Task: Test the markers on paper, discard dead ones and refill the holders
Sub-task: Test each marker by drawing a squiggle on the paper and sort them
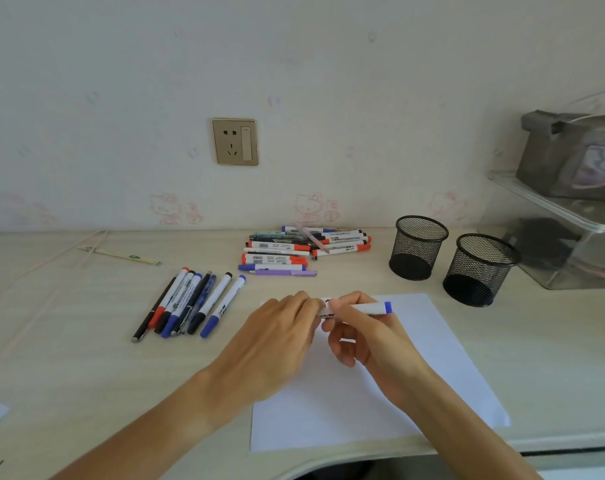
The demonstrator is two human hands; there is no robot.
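Both hands hold one white marker (366, 309) with a blue end, level above the white paper (429, 344). My right hand (363, 336) grips its barrel. My left hand (283, 336) grips its left end, which the fingers hide. A row of several markers and pens (190, 304) lies to the left of the paper. A larger pile of markers (294, 251) with red, blue and black caps lies near the wall. Two black mesh holders (419, 247) (479, 270) stand at the right, with nothing visible inside them.
A clear plastic rack (557, 244) with a grey bag on top stands at the far right. Wrapped chopsticks (121, 255) lie at the back left. A wall socket (234, 142) is above the desk. The desk's curved front edge (328, 460) runs just below the paper.
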